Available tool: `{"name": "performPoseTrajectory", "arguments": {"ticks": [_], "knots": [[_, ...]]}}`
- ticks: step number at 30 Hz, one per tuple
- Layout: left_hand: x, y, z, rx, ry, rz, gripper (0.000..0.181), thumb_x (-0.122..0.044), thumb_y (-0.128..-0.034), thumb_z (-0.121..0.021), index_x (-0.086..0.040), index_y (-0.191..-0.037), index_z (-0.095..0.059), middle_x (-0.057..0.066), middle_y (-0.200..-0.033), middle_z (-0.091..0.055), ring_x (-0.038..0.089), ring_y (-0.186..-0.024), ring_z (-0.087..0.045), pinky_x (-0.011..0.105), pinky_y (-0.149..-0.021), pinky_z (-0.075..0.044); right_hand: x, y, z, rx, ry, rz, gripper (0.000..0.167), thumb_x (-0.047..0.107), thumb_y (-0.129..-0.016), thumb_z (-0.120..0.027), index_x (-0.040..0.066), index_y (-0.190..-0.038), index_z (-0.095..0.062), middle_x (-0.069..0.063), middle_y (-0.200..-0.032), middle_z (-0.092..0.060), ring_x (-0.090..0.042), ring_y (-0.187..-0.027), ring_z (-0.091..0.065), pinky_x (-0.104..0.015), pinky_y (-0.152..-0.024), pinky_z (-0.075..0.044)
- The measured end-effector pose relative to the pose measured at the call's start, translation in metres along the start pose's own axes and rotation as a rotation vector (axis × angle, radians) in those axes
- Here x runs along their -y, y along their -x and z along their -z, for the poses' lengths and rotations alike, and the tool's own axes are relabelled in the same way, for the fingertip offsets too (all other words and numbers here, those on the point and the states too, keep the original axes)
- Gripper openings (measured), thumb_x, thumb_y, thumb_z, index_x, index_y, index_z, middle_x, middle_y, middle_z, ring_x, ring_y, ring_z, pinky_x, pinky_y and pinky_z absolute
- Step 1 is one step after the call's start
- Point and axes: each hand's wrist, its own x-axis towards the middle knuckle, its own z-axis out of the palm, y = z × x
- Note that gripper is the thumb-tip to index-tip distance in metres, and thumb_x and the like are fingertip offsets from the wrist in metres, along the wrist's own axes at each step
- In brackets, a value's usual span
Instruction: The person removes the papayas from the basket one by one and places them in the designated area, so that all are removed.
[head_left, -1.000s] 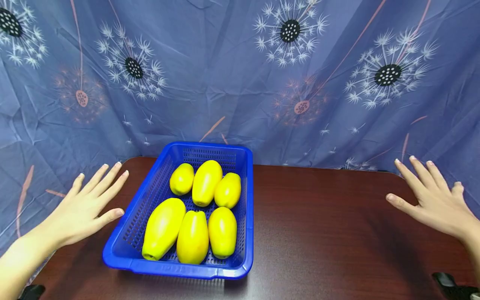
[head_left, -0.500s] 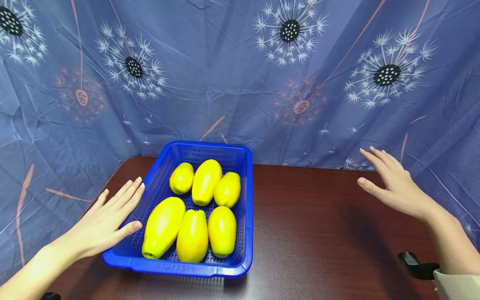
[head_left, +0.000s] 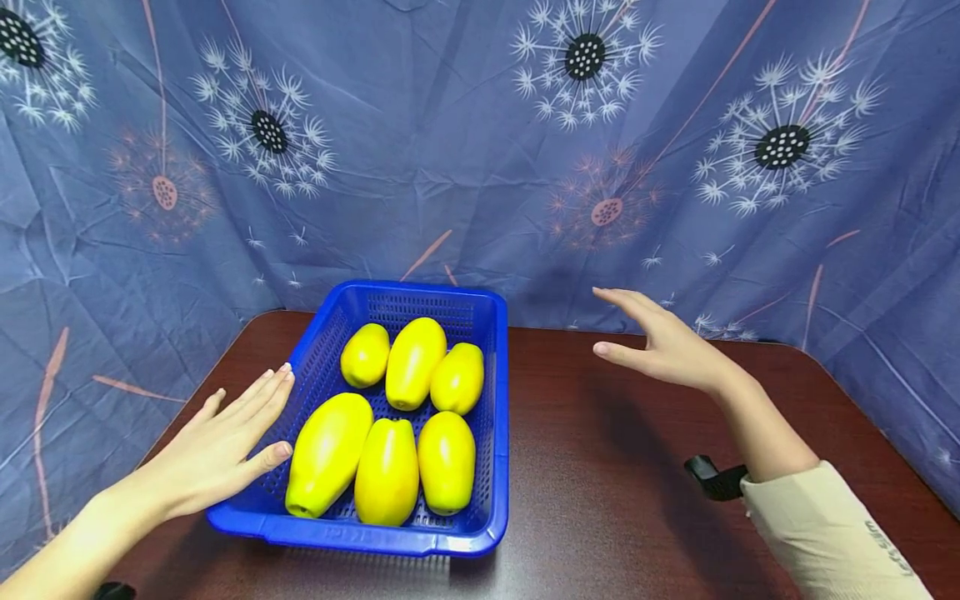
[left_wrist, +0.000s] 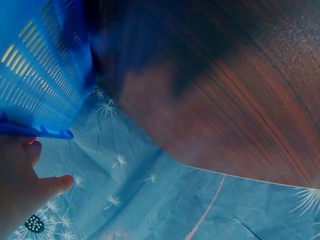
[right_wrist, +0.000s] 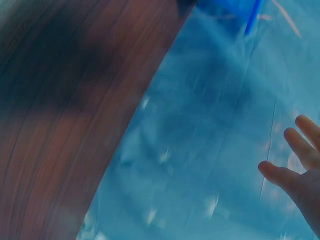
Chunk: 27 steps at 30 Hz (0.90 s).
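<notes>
A blue plastic basket [head_left: 501,467] with slotted walls stands left of centre on the table, and several yellow papayas [head_left: 386,472] lie inside it in two rows. My left hand [head_left: 217,450] is at the basket's left rim with straight fingers; whether it touches the rim I cannot tell. The left wrist view has the slotted basket wall [left_wrist: 45,75] beside part of that hand [left_wrist: 20,175]. To the right of the basket my right hand [head_left: 660,342] hangs above the table, fingers extended and holding nothing. In the right wrist view, fingers of that hand [right_wrist: 295,170] are spread.
The dark brown wooden table [head_left: 570,500] extends right of the basket. A blue curtain [head_left: 450,150] with dandelion prints hangs behind the table and along both sides. A black strap-like device [head_left: 716,479] sits at my right wrist.
My right hand has swept left from the table's right side toward the basket. The left hand has moved right to the basket's left rim. Basket and papayas stay in place.
</notes>
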Motion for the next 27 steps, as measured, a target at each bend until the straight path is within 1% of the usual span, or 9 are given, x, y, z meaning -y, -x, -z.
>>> {"name": "performPoseTrajectory", "arguments": {"ticks": [2, 5, 9, 13, 17, 20, 24, 27], "knots": [[-0.002, 0.000, 0.000, -0.001, 0.000, 0.010, 0.073, -0.040, -0.0928, -0.052, -0.005, -0.148, -0.020, 0.012, -0.153, -0.020, 0.017, -0.142, -0.003, 0.061, -0.107, -0.002, 0.005, -0.010, -0.008, 0.029, -0.018, 0.009, 0.068, 0.038, -0.087, -0.065, 0.024, -0.145, -0.033, -0.003, -0.147, -0.031, -0.025, -0.134, -0.028, -0.055, -0.099, -0.031], [-0.003, -0.001, 0.000, -0.004, -0.015, 0.015, 0.074, -0.041, -0.0929, -0.051, -0.006, -0.149, -0.018, 0.012, -0.153, -0.020, 0.014, -0.142, -0.001, 0.058, -0.108, 0.001, 0.013, -0.023, -0.019, 0.073, -0.043, 0.025, 0.068, 0.042, -0.086, -0.064, 0.026, -0.145, -0.033, -0.002, -0.148, -0.030, -0.025, -0.135, -0.027, -0.056, -0.099, -0.031], [-0.003, -0.003, 0.001, -0.023, -0.037, 0.004, 0.076, -0.043, -0.0924, -0.052, -0.006, -0.149, -0.018, 0.012, -0.153, -0.020, 0.010, -0.141, 0.003, 0.056, -0.109, 0.002, 0.023, -0.039, -0.035, 0.116, -0.078, 0.061, 0.068, 0.043, -0.086, -0.064, 0.023, -0.145, -0.035, -0.004, -0.148, -0.032, -0.026, -0.135, -0.028, -0.056, -0.101, -0.029], [-0.004, -0.003, 0.001, -0.028, -0.036, 0.005, 0.075, -0.043, -0.0924, -0.052, -0.006, -0.149, -0.018, 0.011, -0.153, -0.020, 0.008, -0.141, 0.004, 0.059, -0.108, -0.001, 0.033, -0.054, -0.052, 0.150, -0.109, 0.106, 0.069, 0.041, -0.085, -0.066, 0.018, -0.143, -0.038, -0.004, -0.146, -0.035, -0.024, -0.134, -0.031, -0.054, -0.102, -0.030], [-0.004, -0.002, 0.002, -0.026, -0.027, 0.017, 0.075, -0.042, -0.0928, -0.051, -0.006, -0.149, -0.018, 0.011, -0.154, -0.019, 0.009, -0.141, 0.004, 0.058, -0.108, 0.000, 0.045, -0.068, -0.066, 0.187, -0.115, 0.126, 0.068, 0.043, -0.084, -0.067, 0.020, -0.142, -0.040, -0.002, -0.145, -0.037, -0.023, -0.133, -0.032, -0.052, -0.103, -0.031], [-0.004, -0.002, 0.002, -0.028, -0.024, 0.020, 0.074, -0.041, -0.0930, -0.051, -0.005, -0.149, -0.019, 0.012, -0.154, -0.019, 0.011, -0.142, 0.003, 0.058, -0.108, 0.002, 0.055, -0.078, -0.077, 0.214, -0.093, 0.128, 0.070, 0.043, -0.083, -0.068, 0.020, -0.142, -0.040, -0.004, -0.145, -0.037, -0.024, -0.133, -0.032, -0.051, -0.102, -0.032], [-0.005, -0.002, 0.000, -0.021, -0.017, 0.023, 0.074, -0.041, -0.0933, -0.051, -0.004, -0.148, -0.019, 0.012, -0.153, -0.020, 0.016, -0.142, -0.001, 0.058, -0.108, 0.002, 0.064, -0.087, -0.093, 0.264, -0.017, 0.105, 0.077, 0.047, -0.080, -0.068, 0.013, -0.143, -0.038, -0.010, -0.145, -0.036, -0.028, -0.134, -0.031, -0.052, -0.102, -0.033], [-0.007, -0.001, 0.000, -0.009, -0.006, 0.037, 0.074, -0.042, -0.0936, -0.050, -0.005, -0.149, -0.019, 0.012, -0.153, -0.020, 0.017, -0.142, -0.003, 0.057, -0.108, 0.004, 0.069, -0.092, -0.104, 0.304, 0.061, 0.061, 0.084, 0.052, -0.078, -0.068, 0.010, -0.143, -0.036, -0.011, -0.146, -0.035, -0.029, -0.135, -0.029, -0.056, -0.106, -0.023]]}}
